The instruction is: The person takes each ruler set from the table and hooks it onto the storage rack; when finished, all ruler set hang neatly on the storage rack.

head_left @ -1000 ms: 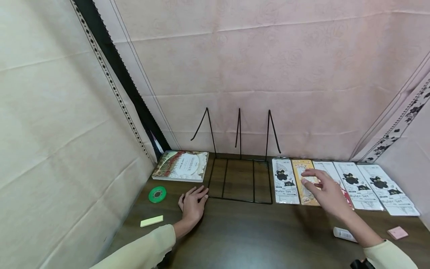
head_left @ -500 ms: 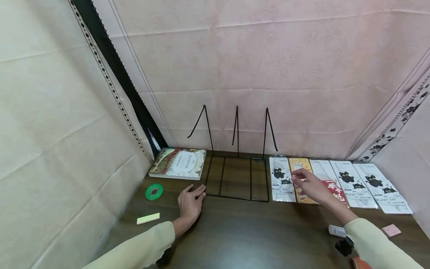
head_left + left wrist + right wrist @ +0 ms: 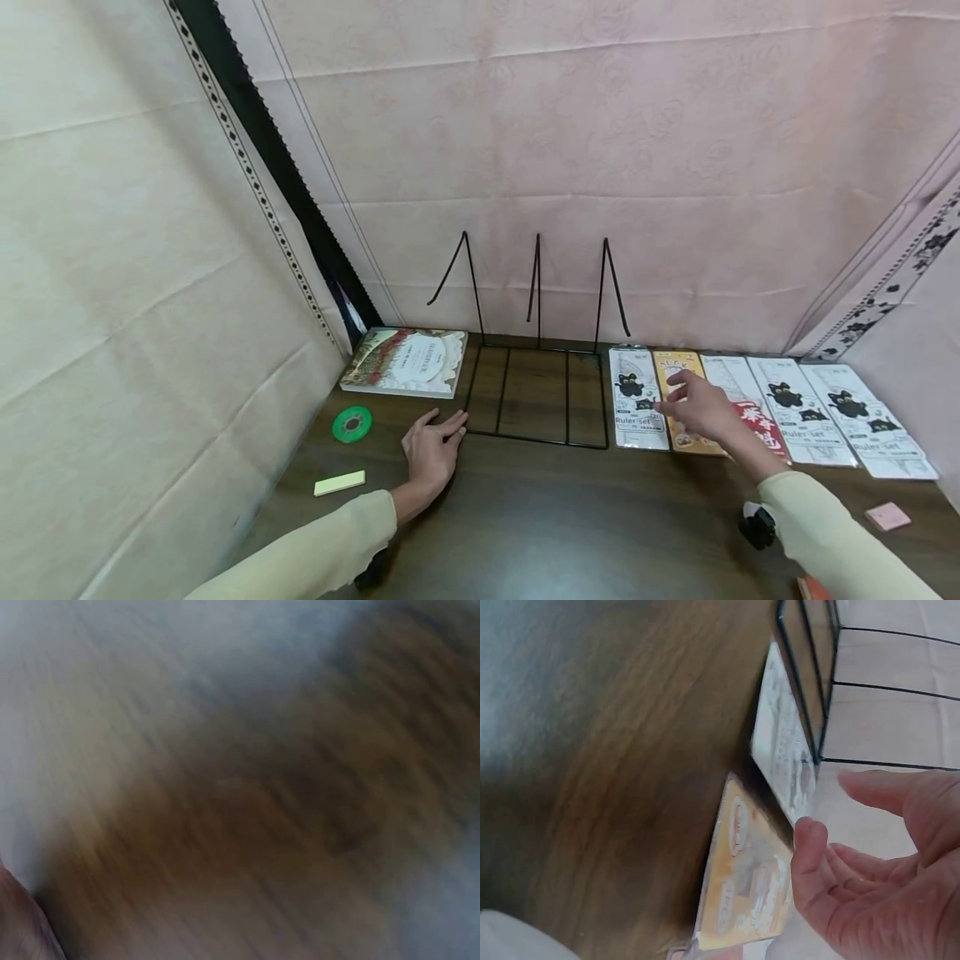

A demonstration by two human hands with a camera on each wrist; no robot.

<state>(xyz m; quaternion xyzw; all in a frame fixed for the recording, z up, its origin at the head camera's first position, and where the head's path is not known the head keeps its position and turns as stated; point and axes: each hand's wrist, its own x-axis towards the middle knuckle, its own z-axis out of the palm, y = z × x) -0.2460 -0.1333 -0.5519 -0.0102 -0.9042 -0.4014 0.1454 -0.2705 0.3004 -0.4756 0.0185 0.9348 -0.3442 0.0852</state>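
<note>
In the head view my left hand (image 3: 433, 450) rests on the table with its fingertips at the front left corner of a black wire rack (image 3: 567, 400). My right hand (image 3: 697, 404) hovers over an orange packet (image 3: 678, 363), its fingertips near the edge of the first white ruler-set packet (image 3: 633, 429). The right wrist view shows thumb and fingers apart with nothing between them, close above the orange packet (image 3: 742, 892). Only a blurred brown surface and a bit of skin appear in the left wrist view.
Several more flat packets, among them a white ruler set (image 3: 806, 417), lie in the row to the right. Left of the rack are a book (image 3: 408, 367), a green ring (image 3: 352, 424) and a yellow strip (image 3: 340, 483). A pink block (image 3: 888, 517) lies far right.
My right hand has moved slightly left across the orange packet toward the first ruler-set packet. Its sleeve now covers most of the small white object. The left hand stays at the rack's corner.
</note>
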